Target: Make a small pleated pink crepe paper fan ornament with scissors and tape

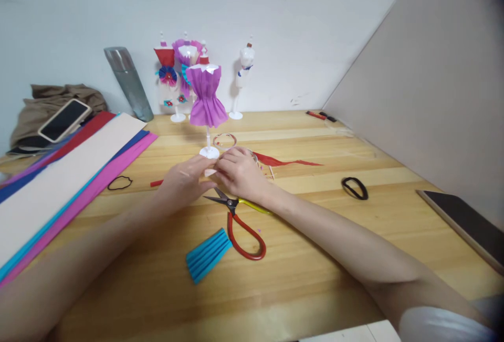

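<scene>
Two bare hands meet at the middle of a wooden worktop point(299, 279), where we see the left hand point(189, 178) and the right hand point(244, 174) bring their fingertips together over a small pale piece point(210, 172). The piece lies between them, just in front of a white dress form point(209, 152) in a gathered purple dress point(207, 95). Both sets of fingers are bent inward, the right more tightly curled; we cannot tell whether either grips the piece (the knuckles hide most of it), nor which way its long axis runs. The form stands upright directly beyond the fingertips, its round base so near the left fingers that we cannot say whether they touch.

On the near side of the hands, we find scissors point(230, 203) with blades parted and pointing left, the red handle toward us and the yellow one running beneath the right forearm. A pleated blue piece point(208, 256) lies beside the red loop, and a red strip point(279, 160) stretches away beyond the right hand.
</scene>
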Motion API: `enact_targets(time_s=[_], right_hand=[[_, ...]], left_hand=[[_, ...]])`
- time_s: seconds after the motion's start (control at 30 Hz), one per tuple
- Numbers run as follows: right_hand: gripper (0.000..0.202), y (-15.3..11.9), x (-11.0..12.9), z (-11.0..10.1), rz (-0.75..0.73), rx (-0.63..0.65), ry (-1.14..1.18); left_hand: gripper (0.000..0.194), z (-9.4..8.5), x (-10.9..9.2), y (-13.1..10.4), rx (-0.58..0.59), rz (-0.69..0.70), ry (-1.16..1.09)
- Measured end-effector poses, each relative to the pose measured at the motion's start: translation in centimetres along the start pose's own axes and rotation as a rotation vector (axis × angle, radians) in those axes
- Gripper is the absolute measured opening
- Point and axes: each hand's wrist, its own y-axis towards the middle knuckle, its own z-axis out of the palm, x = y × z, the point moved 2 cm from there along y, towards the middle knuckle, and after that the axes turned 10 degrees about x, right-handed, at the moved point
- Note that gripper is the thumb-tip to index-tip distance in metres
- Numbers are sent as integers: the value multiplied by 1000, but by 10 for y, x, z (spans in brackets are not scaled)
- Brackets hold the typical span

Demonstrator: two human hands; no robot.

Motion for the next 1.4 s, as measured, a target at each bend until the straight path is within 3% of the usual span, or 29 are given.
enact_targets(time_s=[0.1, 0.33, 0.63, 0.73, 0.93, 1.17, 1.4], right_hand=[[14, -1, 2, -3, -15, -50, 71], [14, -1, -2, -7, 86, -95, 263], [10, -2, 3, -9, 89, -156, 375], [19, -2, 2, -12, 193, -194, 548], [27, 2, -1, -7, 473, -56, 828], [30, 2, 5, 4, 484, -35, 1053], [35, 2, 9, 7, 489, 68, 1172]], left_hand=[[14, -2, -3, -2, -11, -52, 51], [17, -13, -2, -1, -44, -57, 87], [18, -9, -3, -6, -165, 67, 248], [20, -11, -4, -6, -209, 87, 304], [20, -17, -8, -6, -290, 155, 382], [21, -17, -8, -7, -339, 117, 408], [24, -16, -7, -6, -294, 49, 362]])
